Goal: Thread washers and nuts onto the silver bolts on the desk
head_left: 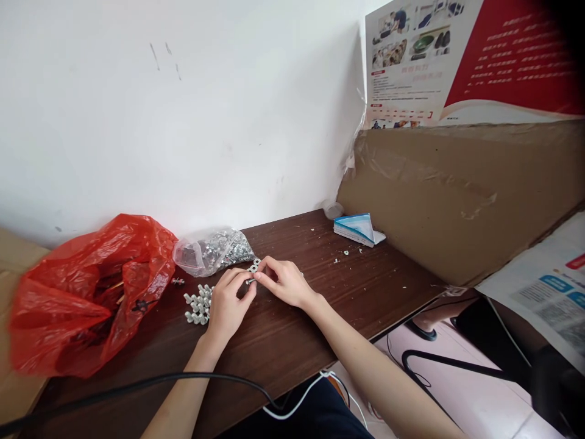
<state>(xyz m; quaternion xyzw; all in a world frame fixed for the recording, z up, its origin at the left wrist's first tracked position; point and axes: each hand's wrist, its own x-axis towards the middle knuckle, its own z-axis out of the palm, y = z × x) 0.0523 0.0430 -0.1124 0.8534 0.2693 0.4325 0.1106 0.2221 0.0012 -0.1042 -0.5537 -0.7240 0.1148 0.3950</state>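
Observation:
Over the dark wooden table, my left hand (pixel 232 300) pinches a small metal bolt (pixel 249 281) between thumb and fingers. My right hand (pixel 284 281) meets it there, thumb and forefinger drawn together at the bolt's end; whatever they grip is too small to make out. Just beyond the fingertips lie a few flat metal washers (pixel 256 262). Beside my left hand, several small white pieces (pixel 197 305) stand in a cluster, partly hidden by that hand. A clear plastic bag (pixel 214 251) full of small metal hardware rests behind both hands.
A crumpled red plastic bag (pixel 91 292) stands at the left, with a loose metal fastener (pixel 178 281) near it. A blue-and-white packet (pixel 359 229) lies by the cardboard panel (pixel 457 195) on the right. A black cable (pixel 183 377) crosses in front, over my left forearm.

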